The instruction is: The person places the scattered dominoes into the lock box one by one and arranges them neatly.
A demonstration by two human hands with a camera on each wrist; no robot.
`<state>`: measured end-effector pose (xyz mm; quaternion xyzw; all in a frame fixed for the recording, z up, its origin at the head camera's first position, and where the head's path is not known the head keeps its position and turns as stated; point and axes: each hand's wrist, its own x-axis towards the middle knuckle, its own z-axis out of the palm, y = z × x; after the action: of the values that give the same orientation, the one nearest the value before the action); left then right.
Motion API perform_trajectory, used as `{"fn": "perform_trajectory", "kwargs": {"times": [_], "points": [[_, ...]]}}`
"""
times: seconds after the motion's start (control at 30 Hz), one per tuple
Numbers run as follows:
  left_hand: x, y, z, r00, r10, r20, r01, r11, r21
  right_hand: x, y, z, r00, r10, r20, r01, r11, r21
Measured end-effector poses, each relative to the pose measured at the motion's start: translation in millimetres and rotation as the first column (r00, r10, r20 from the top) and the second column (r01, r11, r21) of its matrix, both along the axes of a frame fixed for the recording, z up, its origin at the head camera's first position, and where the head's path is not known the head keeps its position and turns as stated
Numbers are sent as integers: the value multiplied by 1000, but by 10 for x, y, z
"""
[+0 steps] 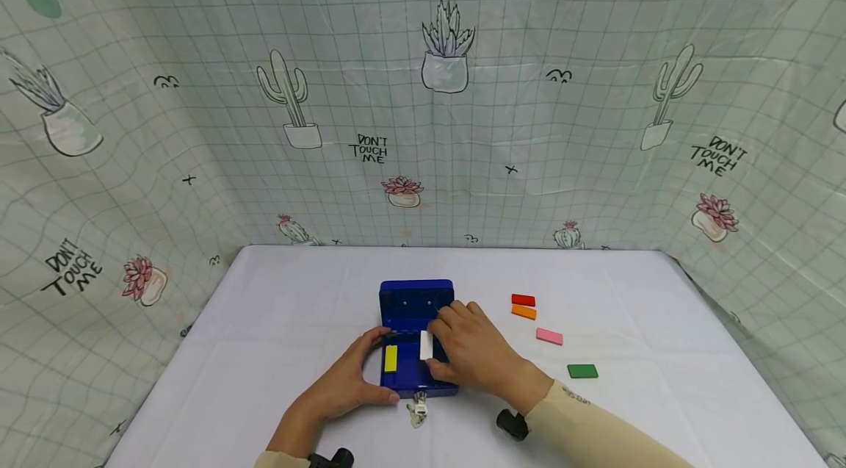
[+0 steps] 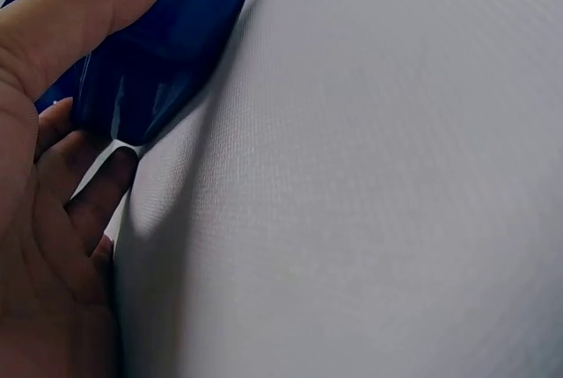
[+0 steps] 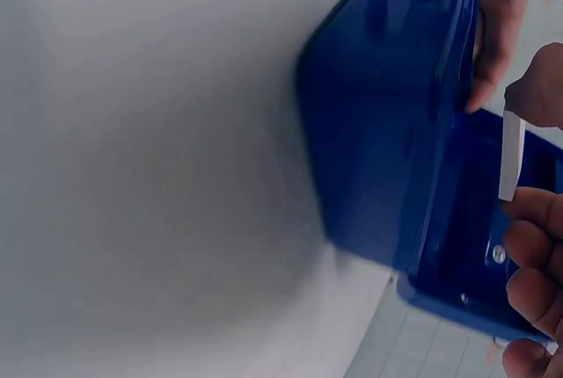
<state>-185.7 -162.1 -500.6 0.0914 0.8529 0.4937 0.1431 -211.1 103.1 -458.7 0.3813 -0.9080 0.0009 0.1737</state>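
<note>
Nearest us, in front of the glossy blue rectangular box (image 3: 374, 136), we see a black device (image 1: 335, 458) at the left wrist and another black device (image 1: 512, 424) at the right, with beige sleeves (image 1: 598, 431) behind them. Against the box's front wall hangs a silvery metal catch (image 1: 420, 402); what dangles from it is too small for us to tell. At the box's left side, the left hand (image 1: 344, 383) is clamped on the box, thumb at its front corner and fingers toward its back corner. Over the box's interior, toward its right side, the right hand (image 1: 476, 350) pinches a flat white rectangular block (image 1: 426, 345) between thumb and fingers; we cannot tell whether that block touches the box's floor. Inside the box, near its left wall, lies a flat yellow rectangular block (image 1: 391, 358). To the box's right, well apart from it, we find flat rectangular blocks going away from us: green (image 1: 582, 371), pink (image 1: 549, 336), orange (image 1: 524, 312) and, just beside the orange, red (image 1: 523, 300). The blue lid (image 1: 399, 299) stands raised at the box's back. Beyond the box and its white-covered table (image 1: 317, 284) hangs pale gridded fabric (image 1: 463, 123) printed with potted plants.
</note>
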Motion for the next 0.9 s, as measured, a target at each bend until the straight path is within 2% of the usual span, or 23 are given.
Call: {"fn": "perform_trajectory", "kwargs": {"times": [0.37,0.9], "points": [[-15,-27,-10,999,-31,-26,31,999,18,-93,-220,-64,999,29,-26,-29,1000,9],[2,-12,9,1000,-18,-6,18,1000,-6,-109,-299,-116,999,24,22,-24,1000,7]]}}
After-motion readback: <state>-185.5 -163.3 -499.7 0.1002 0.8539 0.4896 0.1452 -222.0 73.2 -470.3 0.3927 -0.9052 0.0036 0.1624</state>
